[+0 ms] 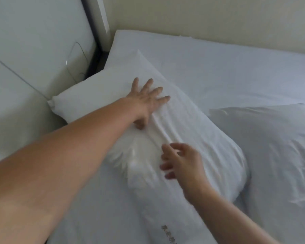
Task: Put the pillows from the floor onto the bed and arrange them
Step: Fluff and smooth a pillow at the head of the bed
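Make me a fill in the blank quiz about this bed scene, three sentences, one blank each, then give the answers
1. The left hand lies flat with fingers spread on a white ____.
2. The right hand hovers just above the same pillow, its fingers loosely ____.
3. A second pillow lies to the ____ of the one being pressed.

Missing words: pillow; open; right
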Tool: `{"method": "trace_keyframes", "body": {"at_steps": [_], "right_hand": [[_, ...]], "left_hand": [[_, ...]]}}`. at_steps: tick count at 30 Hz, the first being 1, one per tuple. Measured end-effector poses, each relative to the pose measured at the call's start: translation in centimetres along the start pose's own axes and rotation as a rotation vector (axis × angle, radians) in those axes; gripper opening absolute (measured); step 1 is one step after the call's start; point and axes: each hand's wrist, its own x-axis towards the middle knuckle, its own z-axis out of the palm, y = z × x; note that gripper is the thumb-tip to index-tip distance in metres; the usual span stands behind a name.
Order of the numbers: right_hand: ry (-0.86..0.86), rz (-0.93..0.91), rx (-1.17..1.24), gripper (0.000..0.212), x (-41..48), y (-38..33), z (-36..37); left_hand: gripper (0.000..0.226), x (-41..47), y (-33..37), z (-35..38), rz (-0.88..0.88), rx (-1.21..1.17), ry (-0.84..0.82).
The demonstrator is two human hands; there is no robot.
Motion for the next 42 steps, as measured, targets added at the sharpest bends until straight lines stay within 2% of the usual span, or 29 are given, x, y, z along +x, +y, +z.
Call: {"method": "trace_keyframes", "body": {"at_steps": [2,3,5,7,8,9,11,13,16,19,22,25,28,30,33,35,37,38,39,40,42], "right_hand": [[-0.239,0.47,0.497,0.057,-2.4,2.5,2.7],[-0.324,0.623,0.628,0.07,-2.4,3.8,3.9],[-0.399,0.799,0.792,0.098,-1.0,5.9,6.2],[-0.336,0.891,0.891,0.114,0.2,6.9,8.1],[-0.271,0.87,0.952,0.11,0.8,7.3,9.0],[-0.176,0.823,1.021,0.095,1.3,7.5,9.7],[0.041,0.679,1.125,0.053,1.8,7.4,10.2],[0.192,0.559,1.053,0.028,1.7,7.4,10.1],[0.276,0.381,0.904,0.021,0.3,6.5,9.4],[0.325,0.129,0.735,0.014,-1.9,3.7,8.0],[0.316,-0.062,0.509,0.027,-4.3,-0.5,4.3],[0.388,-0.25,0.231,0.047,-6.3,-4.9,-0.6],[0.469,-0.437,0.004,0.046,-6.9,-8.7,-3.9],[0.483,-0.542,-0.064,0.04,-6.6,-10.8,-5.3],[0.5,-0.685,-0.154,0.042,-4.9,-12.8,-6.6],[0.51,-0.704,-0.253,0.037,-2.6,-13.1,-7.6],[0.503,-0.616,-0.366,0.022,0.2,-12.5,-8.8],[0.483,-0.538,-0.409,0.018,1.3,-11.9,-9.3],[0.45,-0.461,-0.447,0.025,2.2,-11.1,-9.6],[0.402,-0.405,-0.479,0.042,3.0,-9.9,-9.7],[0.298,-0.365,-0.537,0.071,4.3,-6.9,-9.3]], "left_hand": [[0.115,1.2,0.9,0.5,0.033,0.018,-0.082],[0.106,1.5,1.2,0.6,0.039,-0.007,-0.114],[0.074,1.7,1.0,0.1,0.034,-0.073,-0.112],[0.036,1.3,0.4,-0.2,0.022,-0.105,-0.077],[0.025,1.0,0.1,-0.1,0.009,-0.104,-0.045],[0.021,0.6,-0.1,0.2,0.002,-0.104,-0.023],[0.019,-0.2,-0.4,0.7,-0.003,-0.13,-0.023],[0.016,-1.3,-0.7,0.2,0.001,-0.18,-0.04],[0.026,-3.4,-1.6,-2.5,-0.015,-0.258,-0.034],[0.03,-5.6,-2.5,-5.5,-0.038,-0.325,0.041],[0.026,-7.6,-3.0,-8.4,-0.082,-0.366,0.131],[0.023,-9.8,-3.9,-10.5,-0.129,-0.415,0.141],[0.023,-12.4,-5.5,-11.1,-0.186,-0.552,0.085],[0.022,-14.3,-6.4,-11.0,-0.203,-0.689,0.073],[0.031,-16.6,-6.5,-10.6,-0.187,-0.886,0.038],[0.035,-17.1,-5.3,-9.5,-0.167,-0.985,-0.043],[0.026,-16.2,-3.9,-7.6,-0.141,-1.114,-0.108],[0.022,-15.2,-3.3,-6.5,-0.15,-1.188,-0.091],[0.019,-13.9,-2.8,-5.2,-0.184,-1.232,-0.04],[0.019,-12.6,-2.4,-3.9,-0.243,-1.225,0.023],[0.023,-10.0,-1.7,-0.3,-0.41,-1.099,0.119]]}}
